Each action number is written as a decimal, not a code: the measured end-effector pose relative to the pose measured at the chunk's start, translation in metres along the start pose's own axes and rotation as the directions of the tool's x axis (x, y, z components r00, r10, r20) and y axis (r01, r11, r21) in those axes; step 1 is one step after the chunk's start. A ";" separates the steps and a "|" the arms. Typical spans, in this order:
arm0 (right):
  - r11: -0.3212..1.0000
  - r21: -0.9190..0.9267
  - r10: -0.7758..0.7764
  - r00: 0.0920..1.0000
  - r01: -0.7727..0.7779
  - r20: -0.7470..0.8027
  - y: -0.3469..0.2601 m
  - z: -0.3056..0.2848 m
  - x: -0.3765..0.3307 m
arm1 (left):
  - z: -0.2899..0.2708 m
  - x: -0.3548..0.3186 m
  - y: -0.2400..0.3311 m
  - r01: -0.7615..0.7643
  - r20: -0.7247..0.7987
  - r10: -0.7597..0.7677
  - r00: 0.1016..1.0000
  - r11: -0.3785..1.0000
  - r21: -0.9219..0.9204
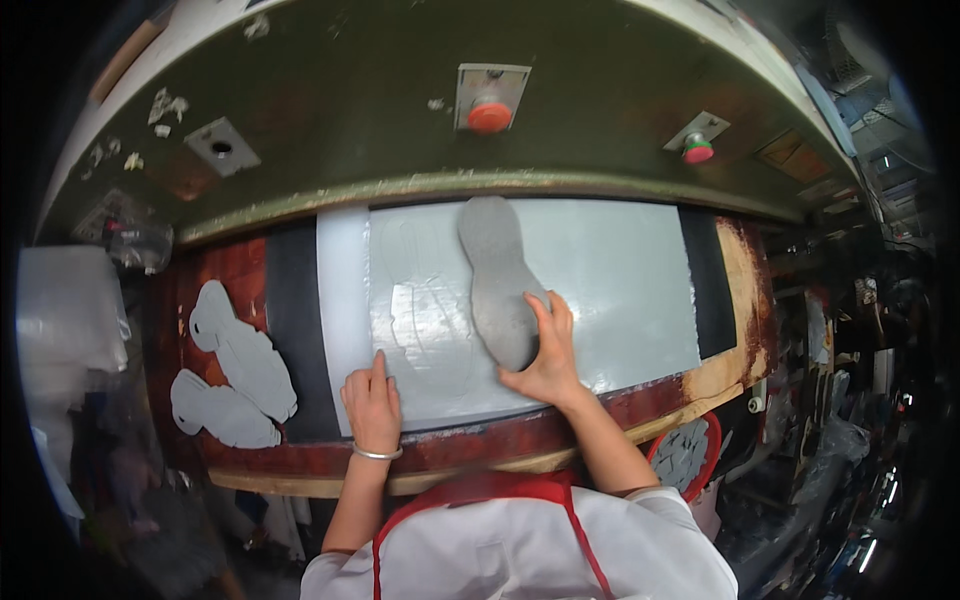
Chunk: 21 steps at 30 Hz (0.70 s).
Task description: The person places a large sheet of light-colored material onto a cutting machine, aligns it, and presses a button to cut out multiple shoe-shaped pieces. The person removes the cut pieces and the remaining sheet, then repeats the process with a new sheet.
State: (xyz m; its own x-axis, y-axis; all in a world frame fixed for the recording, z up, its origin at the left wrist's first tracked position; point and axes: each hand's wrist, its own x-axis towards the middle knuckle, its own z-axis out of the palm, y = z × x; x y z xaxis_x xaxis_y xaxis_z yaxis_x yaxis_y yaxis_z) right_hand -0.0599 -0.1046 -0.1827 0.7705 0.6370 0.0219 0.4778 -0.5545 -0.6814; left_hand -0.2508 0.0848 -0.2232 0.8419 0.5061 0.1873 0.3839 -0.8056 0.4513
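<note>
A grey sole-shaped piece lies lengthwise on a pale grey sheet in the middle of the table. My right hand grips its near end, thumb on the near edge and fingers along the right side. Left of it, my left hand rests at the sheet's near left part, index finger stretched forward, the others partly curled, holding nothing. Faint sole-shaped outlines show in the sheet between my hands. At the far left of the table lie several grey cut sole-shaped pieces, overlapping in two piles.
A green machine beam spans the table's back, with a red button and a red-and-green button. Below the table's right front stands a red bucket of grey scraps. Clear plastic hangs at the left.
</note>
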 end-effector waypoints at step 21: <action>0.987 -0.036 0.046 0.491 -0.157 -0.870 0.117 -0.096 0.212 | 0.061 0.174 -0.031 -0.045 -0.137 0.052 0.989 0.998 0.054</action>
State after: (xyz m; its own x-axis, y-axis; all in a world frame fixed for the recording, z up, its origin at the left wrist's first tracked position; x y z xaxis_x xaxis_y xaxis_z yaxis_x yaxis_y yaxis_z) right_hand 0.1994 -0.0858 -0.1878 0.7673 -0.1789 0.6158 0.3656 -0.6669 -0.6493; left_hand -0.0933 0.1788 -0.2577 0.8009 0.5009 0.3282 0.3654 -0.8429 0.3949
